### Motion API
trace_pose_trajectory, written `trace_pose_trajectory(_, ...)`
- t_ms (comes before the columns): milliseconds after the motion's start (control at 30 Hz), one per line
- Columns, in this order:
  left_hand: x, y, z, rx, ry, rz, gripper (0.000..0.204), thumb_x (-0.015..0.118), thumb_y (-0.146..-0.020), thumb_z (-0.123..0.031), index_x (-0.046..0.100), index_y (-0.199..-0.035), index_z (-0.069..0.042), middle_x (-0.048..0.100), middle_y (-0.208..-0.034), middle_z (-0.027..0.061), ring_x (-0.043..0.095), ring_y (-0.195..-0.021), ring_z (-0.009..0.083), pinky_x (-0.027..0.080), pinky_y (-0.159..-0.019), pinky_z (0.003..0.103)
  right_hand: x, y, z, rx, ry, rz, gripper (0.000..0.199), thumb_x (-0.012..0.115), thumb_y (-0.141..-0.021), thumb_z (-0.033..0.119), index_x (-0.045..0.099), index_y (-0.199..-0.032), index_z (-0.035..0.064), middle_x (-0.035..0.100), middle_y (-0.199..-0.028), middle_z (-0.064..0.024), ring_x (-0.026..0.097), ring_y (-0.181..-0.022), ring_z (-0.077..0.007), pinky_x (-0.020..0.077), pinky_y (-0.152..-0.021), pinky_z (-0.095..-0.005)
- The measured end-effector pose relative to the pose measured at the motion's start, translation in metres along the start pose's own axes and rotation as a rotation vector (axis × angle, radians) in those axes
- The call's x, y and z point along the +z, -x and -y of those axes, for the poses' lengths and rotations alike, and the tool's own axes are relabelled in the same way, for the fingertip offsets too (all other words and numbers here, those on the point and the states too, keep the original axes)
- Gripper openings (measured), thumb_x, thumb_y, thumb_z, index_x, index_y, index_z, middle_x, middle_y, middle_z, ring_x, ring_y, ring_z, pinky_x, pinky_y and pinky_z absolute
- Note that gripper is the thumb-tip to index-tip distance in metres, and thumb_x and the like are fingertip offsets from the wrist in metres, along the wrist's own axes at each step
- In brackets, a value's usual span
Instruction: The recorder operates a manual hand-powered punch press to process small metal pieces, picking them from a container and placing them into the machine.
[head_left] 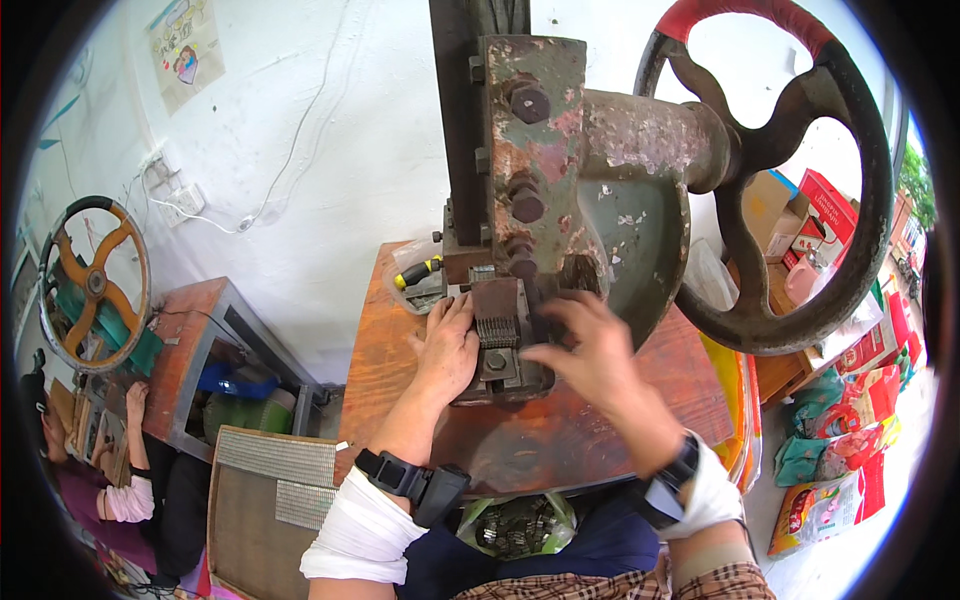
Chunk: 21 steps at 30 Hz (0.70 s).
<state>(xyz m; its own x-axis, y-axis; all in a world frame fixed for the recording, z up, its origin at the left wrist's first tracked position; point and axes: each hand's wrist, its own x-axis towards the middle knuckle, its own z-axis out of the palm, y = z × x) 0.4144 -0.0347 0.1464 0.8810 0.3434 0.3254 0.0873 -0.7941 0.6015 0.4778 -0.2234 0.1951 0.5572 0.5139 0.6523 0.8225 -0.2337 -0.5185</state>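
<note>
A hand-cranked metal press (540, 150) stands in front of me, its worn green-brown body above a small die block (497, 362). A stack of thin ridged metal pieces (496, 330) sits in the die under a brown plate (494, 297). My left hand (450, 350) lies against the die's left side, fingers bent together at its edge; whatever they pinch is hidden. To the right, my right hand (595, 350) hovers beside the die with thumb and fingers apart, nothing visible between them.
The press's large handwheel (860, 200) rises at right. Behind the die, a yellow-black tool handle (417, 272) rests in a clear tub. A tray of metal strips (275, 470) stands at lower left. A bag of metal parts (515, 525) lies below the wooden table (385, 400). Another person (125, 500) works at far left.
</note>
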Motion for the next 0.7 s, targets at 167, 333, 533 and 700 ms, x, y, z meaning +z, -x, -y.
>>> trace_pose_trajectory(167,-0.009,0.009,0.005,-0.098,-0.074,0.046,0.047,0.045,-0.088,-0.013,0.043,-0.135,-0.011,0.037,-0.145,0.0031,0.026,-0.136,0.0315,0.013,-0.097,0.076,-0.224,-0.024,0.045,-0.095,0.729,-0.846,0.028,0.062,-0.084,0.017,0.062,-0.107,0.0003,0.064,-0.098,-0.0129,0.063,-0.092,-0.0256,0.0493,-0.083,-0.0379)
trace_pose_trajectory(333,-0.004,0.0,-0.007,-0.106,-0.055,0.098,0.049,0.044,-0.089,-0.018,0.041,-0.137,-0.015,0.034,-0.147,0.0,0.025,-0.135,0.0376,0.016,-0.095,0.077,-0.344,-0.174,0.065,0.366,0.276,-0.288,0.058,0.054,-0.09,0.041,0.046,-0.131,0.0011,0.052,-0.127,-0.0165,0.058,-0.109,-0.0208,0.0436,-0.095,-0.0303)
trace_pose_trajectory(533,-0.016,0.011,-0.005,-0.144,-0.05,0.081,0.049,0.043,-0.09,-0.019,0.04,-0.138,-0.016,0.033,-0.147,-0.0015,0.026,-0.134,0.0387,0.015,-0.094,0.078,-0.286,-0.064,0.018,0.249,-0.007,-0.513,0.052,0.06,-0.085,0.032,0.051,-0.122,-0.0032,0.06,-0.11,-0.0144,0.06,-0.102,-0.0213,0.0448,-0.093,-0.0307)
trace_pose_trajectory(700,-0.012,0.003,0.003,-0.154,-0.054,0.099,0.048,0.042,-0.09,-0.021,0.039,-0.138,-0.014,0.034,-0.146,0.0008,0.026,-0.134,0.0384,0.016,-0.094,0.079,-0.122,0.051,-0.064,-0.128,0.13,-0.912,0.044,0.062,-0.083,0.021,0.052,-0.117,-0.0039,0.064,-0.1,-0.0125,0.06,-0.1,-0.0195,0.0465,-0.089,-0.0309)
